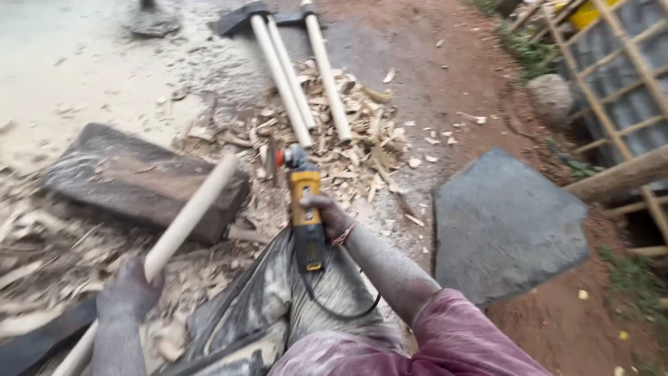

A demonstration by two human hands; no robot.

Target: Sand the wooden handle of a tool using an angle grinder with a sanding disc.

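While my right hand [327, 214] wraps around the body of a yellow and black angle grinder [304, 209], my left hand [127, 292] is closed around a long pale wooden handle [184, 219]. The grinder points away from me, its head and reddish front end just beyond my knuckles, and its black cord [334, 306] loops back from the rear of the tool, under my wrist and across my lap. A thin string band sits on that wrist, and my forearm is grey with dust up to the pink sleeve [459, 338].

The wooden handle runs up and away from my left fist, slanting to the right, so its far end comes near the grinder's head without touching it, as far as the blur lets me tell. The lower end passes out below my fist towards the bottom edge of the view. Beyond the handle, just past my left hand, lies a dark flat stone block [132, 177], and the handle's tip crosses over its near right corner.

Ahead of my right hand, a heap of wood chips and shavings [348, 139] covers the ground, and on it lie three finished tools with pale handles [292, 76], their dark heads at the far end. To the right of my right arm a flat grey stone slab [504, 223] rests on the reddish earth. Further right stands a bamboo lattice frame [612, 90]. A dusty dark cloth [257, 306] covers my lap between both hands.
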